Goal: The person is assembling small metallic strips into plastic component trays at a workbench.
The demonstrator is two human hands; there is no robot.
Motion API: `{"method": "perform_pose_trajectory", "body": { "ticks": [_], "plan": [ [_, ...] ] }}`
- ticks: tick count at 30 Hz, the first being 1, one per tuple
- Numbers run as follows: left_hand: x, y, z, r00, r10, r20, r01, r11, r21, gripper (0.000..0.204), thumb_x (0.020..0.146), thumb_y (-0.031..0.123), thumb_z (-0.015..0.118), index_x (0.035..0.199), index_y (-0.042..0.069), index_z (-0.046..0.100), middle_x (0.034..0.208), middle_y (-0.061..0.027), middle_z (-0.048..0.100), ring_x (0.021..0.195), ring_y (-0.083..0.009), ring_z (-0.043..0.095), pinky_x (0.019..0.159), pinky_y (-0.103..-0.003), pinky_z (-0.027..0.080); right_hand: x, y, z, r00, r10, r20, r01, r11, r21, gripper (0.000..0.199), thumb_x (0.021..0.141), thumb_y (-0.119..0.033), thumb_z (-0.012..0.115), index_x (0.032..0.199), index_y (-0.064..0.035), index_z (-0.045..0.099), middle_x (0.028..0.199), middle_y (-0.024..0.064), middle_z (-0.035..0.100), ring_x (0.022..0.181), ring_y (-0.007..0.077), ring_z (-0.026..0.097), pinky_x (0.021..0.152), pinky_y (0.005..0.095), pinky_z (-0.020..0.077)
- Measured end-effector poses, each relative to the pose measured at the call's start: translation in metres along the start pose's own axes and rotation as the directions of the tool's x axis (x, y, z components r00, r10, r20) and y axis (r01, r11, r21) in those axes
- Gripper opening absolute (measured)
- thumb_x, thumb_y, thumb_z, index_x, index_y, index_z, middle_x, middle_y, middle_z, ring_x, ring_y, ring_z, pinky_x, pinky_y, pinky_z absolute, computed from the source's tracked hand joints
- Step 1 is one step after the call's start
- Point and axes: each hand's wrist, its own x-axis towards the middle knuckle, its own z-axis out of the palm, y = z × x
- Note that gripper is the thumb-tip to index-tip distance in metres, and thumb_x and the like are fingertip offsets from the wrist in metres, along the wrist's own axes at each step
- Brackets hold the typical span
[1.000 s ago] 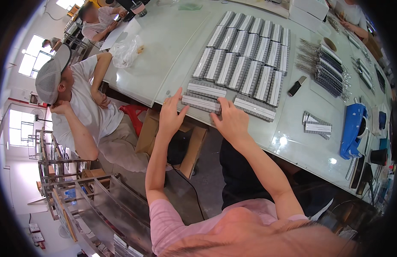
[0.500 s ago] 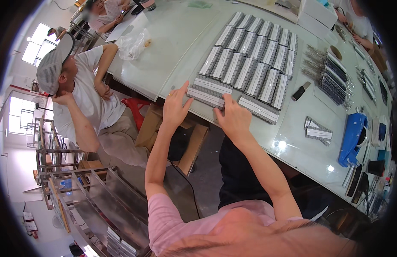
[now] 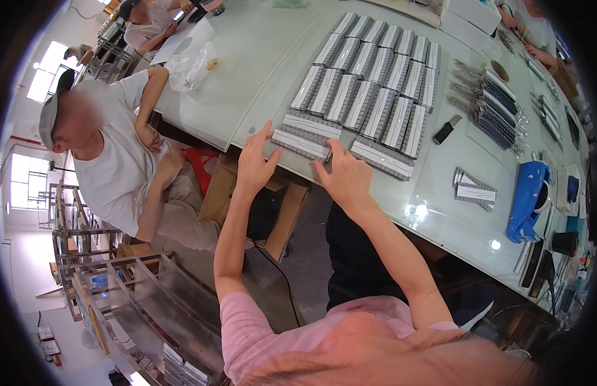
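On the table a stack of grey strips with a white band (image 3: 302, 143) lies crosswise near the front edge, beside a similar stack (image 3: 312, 125) just behind it. My left hand (image 3: 255, 164) is at its left end, thumb and forefinger apart, fingertips by the end. At the right end is my right hand (image 3: 347, 179), open as well, with its forefinger against the end and its thumb near the front side. To the right lies another crosswise stack (image 3: 382, 159). Rows of similar stacks (image 3: 369, 71) stand close together behind them.
Right of the rows lie a black-and-silver tool (image 3: 446, 129), two crossed strips (image 3: 473, 190), a pile of dark strips with wires (image 3: 498, 116) and a blue tape dispenser (image 3: 529, 202). A seated person (image 3: 112, 148) is at the left, near a crumpled plastic bag (image 3: 190, 67). An open cardboard box (image 3: 285, 222) sits below the table edge.
The view has shifted slightly, while my hands stay at the ends of the same stack. The seated person at the left has turned their head and lowered a hand from it.
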Motion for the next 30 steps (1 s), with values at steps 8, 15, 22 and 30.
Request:
{"method": "perform_pose_trajectory", "body": {
  "ticks": [8, 15, 22, 30],
  "plan": [
    [0.0, 0.003, 0.002, 1.0, -0.022, 0.001, 0.022, 0.998, 0.052, 0.058, 0.082, 0.01, 0.069, 0.136, 0.002, 0.049, 0.109, -0.0167, 0.065, 0.101, -0.0354, 0.057, 0.088, -0.043, 0.045, 0.001, -0.002, -0.005, 0.999, 0.034, 0.022, -0.033, 0.999, -0.033, 0.043, 0.082, -0.033, 0.07, 0.113, -0.0079, 0.054, 0.084, 0.0115, 0.07, 0.067, 0.0313, 0.067, 0.056, 0.0391, 0.0503],
    [-0.012, 0.004, 0.002, 0.995, 0.084, -0.049, -0.073, 0.978, 0.196, 0.059, 0.086, 0.012, 0.065, 0.139, 0.001, 0.044, 0.135, -0.0199, 0.052, 0.121, -0.0382, 0.049, 0.105, -0.044, 0.036, -0.029, 0.012, -0.032, 0.999, 0.034, -0.03, -0.034, 0.999, 0.012, 0.05, 0.085, -0.04, 0.065, 0.123, -0.01, 0.052, 0.09, 0.0141, 0.069, 0.068, 0.0342, 0.066, 0.056, 0.0433, 0.0504],
    [-0.017, 0.083, 0.029, 0.981, 0.185, -0.051, -0.166, 0.953, 0.252, 0.054, 0.086, 0.012, 0.066, 0.136, 0.004, 0.049, 0.135, -0.0169, 0.048, 0.126, -0.0352, 0.044, 0.104, -0.047, 0.036, -0.067, 0.037, -0.06, 0.997, 0.017, -0.077, -0.012, 0.998, 0.068, 0.043, 0.084, -0.031, 0.069, 0.119, -0.0111, 0.054, 0.092, 0.0085, 0.068, 0.063, 0.0303, 0.065, 0.053, 0.0404, 0.0494],
    [0.006, 0.239, 0.137, 0.835, 0.52, 0.177, -0.486, 0.85, -0.204, 0.051, 0.078, 0.016, 0.073, 0.125, 0.006, 0.056, 0.124, -0.0114, 0.058, 0.121, -0.0323, 0.051, 0.102, -0.044, 0.039, -0.164, 0.125, -0.16, 0.953, 0.152, -0.262, -0.147, 0.988, 0.039, 0.022, 0.081, -0.018, 0.07, 0.1, -0.0086, 0.064, 0.078, 0.0094, 0.066, 0.055, 0.0259, 0.063, 0.051, 0.0368, 0.0488]
  ]
}}
